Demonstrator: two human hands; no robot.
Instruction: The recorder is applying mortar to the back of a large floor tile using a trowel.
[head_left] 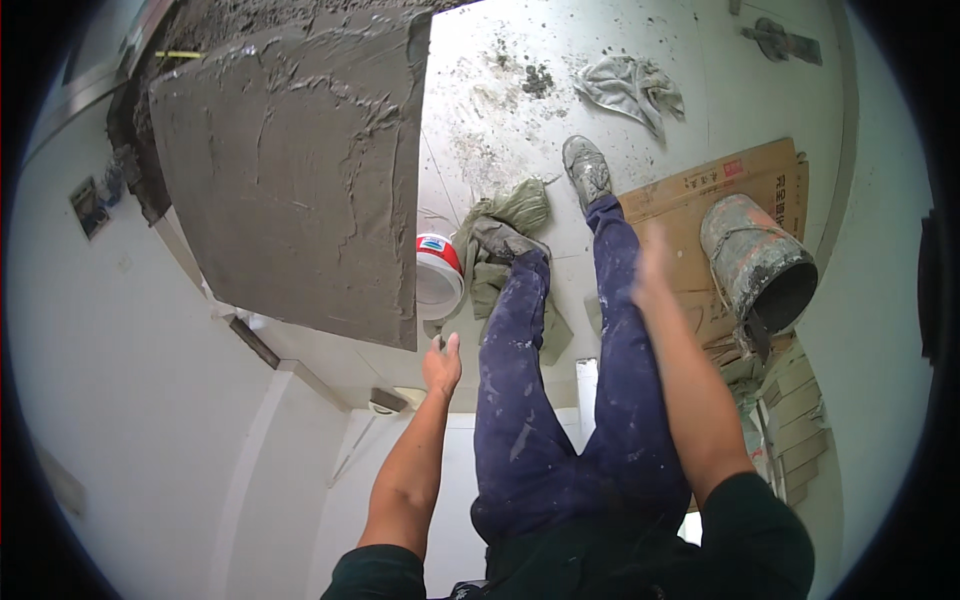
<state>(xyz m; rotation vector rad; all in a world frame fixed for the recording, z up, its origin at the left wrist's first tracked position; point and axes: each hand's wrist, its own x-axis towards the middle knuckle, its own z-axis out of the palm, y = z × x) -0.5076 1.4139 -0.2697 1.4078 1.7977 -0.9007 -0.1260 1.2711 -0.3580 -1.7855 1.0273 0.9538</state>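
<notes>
On site: beside a white wall, a person in paint-spattered blue trousers point(530, 400) is standing over a tiled floor point(700, 60).
Tile: a large slab point(290, 180), its back spread with ridged grey mortar, is standing tilted at upper left, its lower corner just above the left hand.
Left hand: the left hand point(441, 365) is reaching up toward that lower edge, fingers loosely spread; whether it is touching the slab cannot be told.
Right hand: the right hand point(652, 268) is rising, blurred by motion, probably spread flat and holding nothing.
Around the feet: a red-and-white tub point(438, 275) is sitting just beside the slab's edge, green rags point(510, 215) are lying under the shoes, and a mortar-caked bucket point(757, 262) is resting on flattened cardboard point(730, 185).
Handling: both palms are best meeting the bare edges, not the wet face, with the weight shared evenly before the slab is tipped.
</notes>
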